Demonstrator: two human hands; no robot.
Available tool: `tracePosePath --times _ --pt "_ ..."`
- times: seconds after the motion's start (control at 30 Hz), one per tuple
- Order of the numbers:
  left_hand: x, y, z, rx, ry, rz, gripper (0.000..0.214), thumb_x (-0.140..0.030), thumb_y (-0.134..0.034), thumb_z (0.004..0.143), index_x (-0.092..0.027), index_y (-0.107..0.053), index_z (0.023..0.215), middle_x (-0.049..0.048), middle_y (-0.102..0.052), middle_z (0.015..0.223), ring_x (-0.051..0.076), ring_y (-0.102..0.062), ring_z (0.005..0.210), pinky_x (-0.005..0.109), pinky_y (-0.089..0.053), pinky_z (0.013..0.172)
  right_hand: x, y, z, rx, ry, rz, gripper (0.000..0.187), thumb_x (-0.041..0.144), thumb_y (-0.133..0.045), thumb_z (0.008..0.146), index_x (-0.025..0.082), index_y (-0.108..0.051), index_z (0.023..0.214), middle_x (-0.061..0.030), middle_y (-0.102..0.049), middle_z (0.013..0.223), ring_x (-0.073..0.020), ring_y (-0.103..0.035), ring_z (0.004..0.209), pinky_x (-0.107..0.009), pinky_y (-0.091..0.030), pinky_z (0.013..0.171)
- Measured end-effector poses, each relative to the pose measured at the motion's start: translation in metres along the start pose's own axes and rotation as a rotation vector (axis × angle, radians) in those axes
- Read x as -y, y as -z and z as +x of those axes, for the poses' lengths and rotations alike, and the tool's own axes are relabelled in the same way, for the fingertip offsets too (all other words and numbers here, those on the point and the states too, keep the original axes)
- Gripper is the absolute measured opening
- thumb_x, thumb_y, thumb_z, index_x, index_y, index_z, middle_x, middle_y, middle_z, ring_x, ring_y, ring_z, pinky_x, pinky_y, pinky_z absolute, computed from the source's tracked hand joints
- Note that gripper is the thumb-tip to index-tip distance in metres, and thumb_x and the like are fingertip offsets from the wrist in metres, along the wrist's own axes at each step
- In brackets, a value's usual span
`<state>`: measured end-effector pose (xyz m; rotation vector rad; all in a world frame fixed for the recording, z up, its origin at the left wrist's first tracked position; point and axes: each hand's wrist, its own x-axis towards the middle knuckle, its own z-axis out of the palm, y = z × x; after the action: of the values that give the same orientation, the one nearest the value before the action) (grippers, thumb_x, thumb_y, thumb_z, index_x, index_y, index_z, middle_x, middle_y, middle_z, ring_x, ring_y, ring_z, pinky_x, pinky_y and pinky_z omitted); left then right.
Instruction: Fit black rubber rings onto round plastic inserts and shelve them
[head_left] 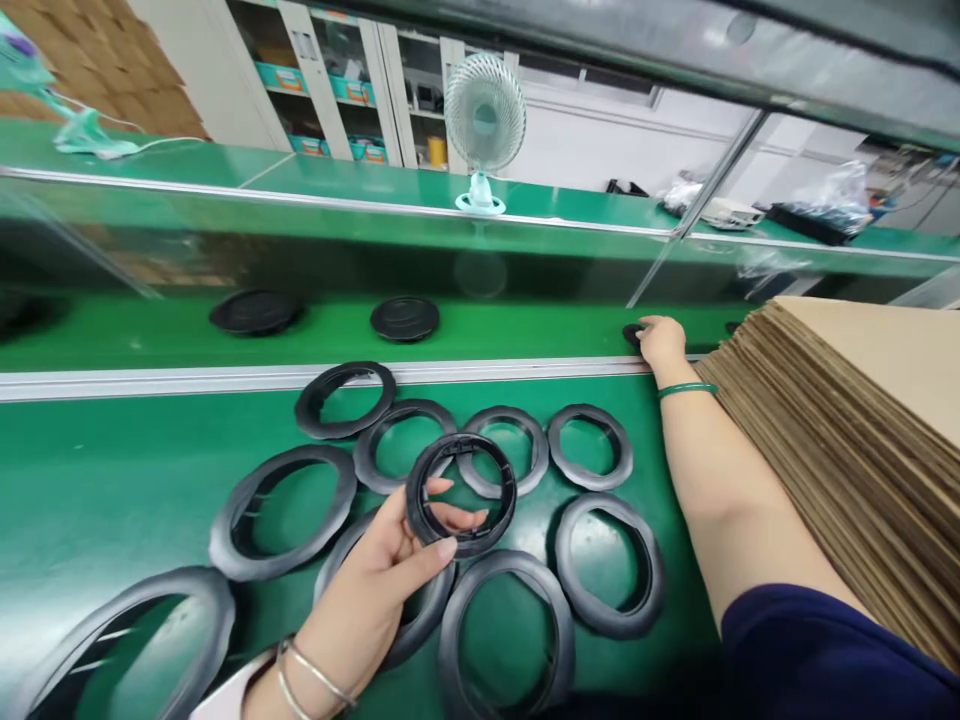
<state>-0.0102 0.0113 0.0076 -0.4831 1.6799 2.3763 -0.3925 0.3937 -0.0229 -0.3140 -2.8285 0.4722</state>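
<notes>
My left hand (375, 575) is closed around the lower left side of a black plastic ring (508, 495) with small clips on its inside. The thumb lies on the rim and fingertips show through the opening. Far to the right, my right hand (661, 342) stretches over the green conveyor belt (517, 335). Its fingers pinch a small black part (632, 335), mostly covered by the hand. Several dark grey rings lie on the green table below, among them one ring (591, 447) at the right and another (506, 640) in front.
Black round pieces (405, 318) rest on the belt behind a metal rail (487, 370). A tall cardboard stack (840, 450) stands right, beside my right arm. A mint fan (485, 115) is on the shelf above; a metal beam (675, 60) crosses overhead.
</notes>
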Motion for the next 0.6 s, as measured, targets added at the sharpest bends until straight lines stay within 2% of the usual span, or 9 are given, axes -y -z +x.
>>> tracePosePath --times 0.07,0.23,0.33,0.4,0.47,0.53,0.6 --pt "0.002 0.001 0.0 0.014 -0.012 0.006 0.059 -0.036 -0.081 0.076 -0.023 -0.05 0.125 0.008 -0.072 0.103 0.031 -0.063 0.116 0.04 -0.044 0.102 0.004 -0.003 -0.001 0.013 -0.013 0.036 0.025 0.017 -0.071 0.085 0.013 -0.073 0.11 -0.0106 -0.069 0.101 -0.0262 -0.064 0.097 -0.033 -0.048 0.091" --pt "0.004 0.001 -0.006 0.057 -0.088 0.094 0.055 -0.033 -0.077 0.082 -0.022 -0.047 0.126 0.0101 -0.071 0.11 0.026 -0.064 0.113 0.038 -0.048 0.1 0.013 0.005 -0.008 0.01 -0.073 0.089 0.008 0.018 -0.076 0.079 0.01 -0.076 0.08 -0.0111 -0.068 0.076 -0.0281 -0.065 0.075 -0.036 -0.051 0.078" --pt "0.006 0.001 -0.009 0.022 -0.138 0.169 0.055 -0.035 -0.078 0.082 -0.021 -0.047 0.124 0.0107 -0.07 0.11 0.024 -0.066 0.106 0.035 -0.053 0.092 0.038 0.024 -0.024 -0.027 0.018 0.153 0.006 0.018 -0.076 0.08 0.012 -0.076 0.082 -0.0098 -0.069 0.085 -0.0255 -0.064 0.081 -0.033 -0.049 0.083" --pt "0.007 0.001 -0.01 -0.011 -0.146 0.216 0.054 -0.036 -0.078 0.081 -0.02 -0.046 0.122 0.0112 -0.07 0.111 0.022 -0.067 0.102 0.033 -0.055 0.085 0.07 0.043 -0.053 -0.084 0.2 0.285 0.008 0.019 -0.077 0.082 0.015 -0.077 0.089 -0.007 -0.069 0.093 -0.0224 -0.063 0.087 -0.03 -0.048 0.085" --pt "0.006 0.0 -0.011 -0.024 -0.139 0.229 0.052 -0.036 -0.078 0.08 -0.02 -0.045 0.117 0.0117 -0.071 0.111 0.022 -0.068 0.101 0.032 -0.056 0.083 0.107 0.065 -0.102 -0.132 0.518 0.541 0.008 0.019 -0.077 0.084 0.016 -0.078 0.09 -0.0054 -0.068 0.088 -0.021 -0.062 0.083 -0.03 -0.049 0.079" --pt "0.004 -0.002 -0.011 -0.019 -0.14 0.2 0.051 -0.034 -0.08 0.079 -0.02 -0.043 0.11 0.0116 -0.072 0.11 0.021 -0.068 0.101 0.031 -0.056 0.084 0.14 0.084 -0.164 -0.025 0.814 0.711 0.005 0.024 -0.076 0.087 0.018 -0.077 0.086 -0.0033 -0.065 0.08 -0.0204 -0.061 0.077 -0.03 -0.049 0.071" --pt "0.002 -0.004 -0.01 -0.014 -0.153 0.159 0.051 -0.032 -0.081 0.078 -0.021 -0.041 0.107 0.01 -0.073 0.107 0.02 -0.069 0.101 0.031 -0.057 0.084 0.16 0.096 -0.223 0.145 1.081 0.788 0.012 0.025 -0.07 0.095 0.018 -0.077 0.087 -0.0031 -0.064 0.079 -0.0188 -0.06 0.076 -0.03 -0.048 0.071"
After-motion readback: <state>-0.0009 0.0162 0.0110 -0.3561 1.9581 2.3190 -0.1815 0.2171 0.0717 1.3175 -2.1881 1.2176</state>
